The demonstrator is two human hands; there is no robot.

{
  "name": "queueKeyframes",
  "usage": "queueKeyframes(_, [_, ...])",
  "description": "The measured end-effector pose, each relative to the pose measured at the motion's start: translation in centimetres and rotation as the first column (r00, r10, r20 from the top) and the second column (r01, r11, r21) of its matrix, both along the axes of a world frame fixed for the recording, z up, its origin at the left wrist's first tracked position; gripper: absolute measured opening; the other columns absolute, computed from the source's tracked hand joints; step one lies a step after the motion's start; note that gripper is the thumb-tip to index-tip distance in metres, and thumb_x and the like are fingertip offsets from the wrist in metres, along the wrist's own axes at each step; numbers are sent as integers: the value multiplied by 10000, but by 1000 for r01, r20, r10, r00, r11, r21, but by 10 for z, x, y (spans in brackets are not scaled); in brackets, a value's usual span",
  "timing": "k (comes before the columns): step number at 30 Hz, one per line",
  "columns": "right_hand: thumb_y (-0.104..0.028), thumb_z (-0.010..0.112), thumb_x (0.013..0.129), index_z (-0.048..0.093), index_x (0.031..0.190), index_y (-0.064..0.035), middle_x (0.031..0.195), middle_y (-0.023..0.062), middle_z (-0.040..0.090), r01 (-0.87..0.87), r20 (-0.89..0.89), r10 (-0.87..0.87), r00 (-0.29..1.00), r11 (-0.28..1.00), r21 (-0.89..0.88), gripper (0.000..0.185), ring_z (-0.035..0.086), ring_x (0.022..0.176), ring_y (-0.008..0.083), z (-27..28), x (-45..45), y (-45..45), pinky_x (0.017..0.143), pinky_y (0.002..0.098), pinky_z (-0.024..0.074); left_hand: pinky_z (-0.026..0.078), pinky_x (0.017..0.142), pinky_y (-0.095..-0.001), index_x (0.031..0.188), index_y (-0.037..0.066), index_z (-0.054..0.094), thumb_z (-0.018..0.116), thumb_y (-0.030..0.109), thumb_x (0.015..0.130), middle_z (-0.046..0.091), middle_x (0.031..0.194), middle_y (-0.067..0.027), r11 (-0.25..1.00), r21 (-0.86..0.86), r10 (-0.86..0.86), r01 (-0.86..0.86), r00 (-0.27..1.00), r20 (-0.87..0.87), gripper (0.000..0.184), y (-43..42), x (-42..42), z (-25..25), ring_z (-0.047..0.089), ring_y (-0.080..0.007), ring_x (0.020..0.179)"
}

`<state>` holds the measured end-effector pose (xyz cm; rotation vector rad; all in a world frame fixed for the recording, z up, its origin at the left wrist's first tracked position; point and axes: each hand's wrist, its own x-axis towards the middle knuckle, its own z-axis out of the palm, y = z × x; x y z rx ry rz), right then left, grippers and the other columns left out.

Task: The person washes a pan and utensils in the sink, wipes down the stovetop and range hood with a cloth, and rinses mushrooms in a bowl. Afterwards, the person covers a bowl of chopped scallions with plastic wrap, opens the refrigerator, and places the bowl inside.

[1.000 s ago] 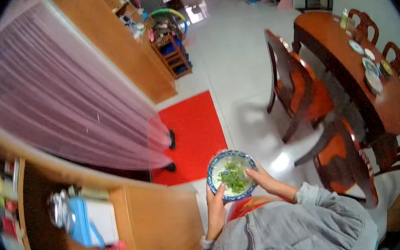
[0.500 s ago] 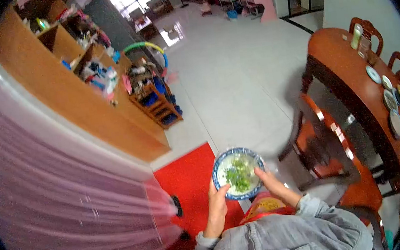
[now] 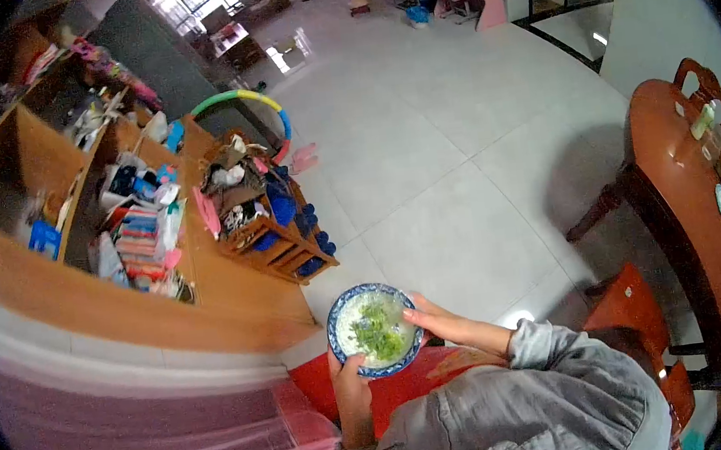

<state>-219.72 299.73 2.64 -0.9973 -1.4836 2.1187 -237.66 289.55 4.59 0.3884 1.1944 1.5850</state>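
Observation:
A blue-and-white bowl [image 3: 333,326] with chopped greens [image 3: 378,333] inside is held level in front of my body. My left hand [image 3: 351,388] grips its lower left side, the thumb hooked over the rim. On the right side, my right hand [image 3: 436,321] holds the rim, thumb on top. The fingers of both hands are mostly hidden under the bowl. Whether the pale area around the greens is liquid or bare bowl, I cannot tell.
A wooden shelf unit [image 3: 247,312] full of goods stands left, with a pink curtain [image 3: 163,439] nearer. At right is a wooden table [image 3: 667,127] bearing several dishes, with a chair [image 3: 624,311] beside it. A red mat [image 3: 311,384] lies below; a hula hoop [image 3: 237,96] leans farther off.
The view has shifted forward past the curtain, and the shelf unit is nearer. The bowl, still in both hands, sits farther left in view.

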Motion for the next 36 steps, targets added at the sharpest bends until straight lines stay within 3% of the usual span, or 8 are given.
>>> queueKeyframes(13, [-612,419,837,122,1372,-1,1345,179,331,371,-18,-376,927,921,-119,865,371,1210,282,13,32,308,674,309,506,505,744,-306,1264,51,373,469,-35,737,510,1137,-103,935,-48,-353,351,935,-35,542,373,18,37,552,-211,981])
queueKeyframes(17, [-635,396,832,79,1389,-19,1419,174,190,272,29,-271,962,951,-145,889,242,1287,316,8,57,448,767,360,488,481,783,-333,1303,48,339,497,-31,707,504,1127,-122,939,-115,-337,325,936,-102,622,509,34,4,542,-238,986])
queueKeyframes(21, [-650,347,837,193,1365,-52,1280,208,362,183,-31,-181,983,977,108,813,380,1189,311,-2,25,585,722,343,503,466,716,-291,1335,65,311,492,-8,711,491,1129,-136,954,-118,-293,275,938,-185,654,629,17,10,545,-223,948])
queueKeyframes(25, [-619,398,841,191,1374,-53,1300,201,354,44,-114,-45,992,999,-13,805,383,1183,312,-1,-68,689,773,393,465,461,646,-284,1340,44,294,500,38,748,413,1229,-166,821,-569,-181,48,967,-180,627,712,-59,30,521,-222,974])
queueKeyframes(29, [-628,431,816,132,1393,-26,1295,219,369,33,-181,-42,983,998,-50,886,436,1128,302,41,-162,769,720,359,469,514,656,-335,1190,-21,485,471,5,802,177,1414,-210,957,-289,-186,12,790,-584,389,774,-167,-25,543,-275,990])
queueKeyframes(31, [-616,428,823,129,1390,-16,1290,230,370,45,-93,-49,994,998,-46,878,437,1125,302,46,-183,813,718,354,468,500,744,-347,1115,-23,530,478,-29,787,177,1416,-209,959,-280,-163,42,891,-425,333,810,-222,-75,520,-306,1046])
queueKeyframes(33, [-604,460,813,120,1382,15,1285,258,359,27,-22,-29,999,997,-66,906,434,1134,313,14,-218,863,735,350,476,479,816,-354,1081,-24,549,495,-59,761,217,1399,-213,961,-250,-265,118,649,-713,327,853,-259,-83,506,-330,1071])
queueKeyframes(36, [-606,477,803,154,1370,7,1269,239,385,195,-37,-191,981,965,174,896,451,1122,307,-36,-233,962,734,350,491,451,870,-370,1089,-9,544,539,-89,701,374,1288,-216,924,-183,-125,337,-186,-975,397,965,-261,-82,511,-341,1045])
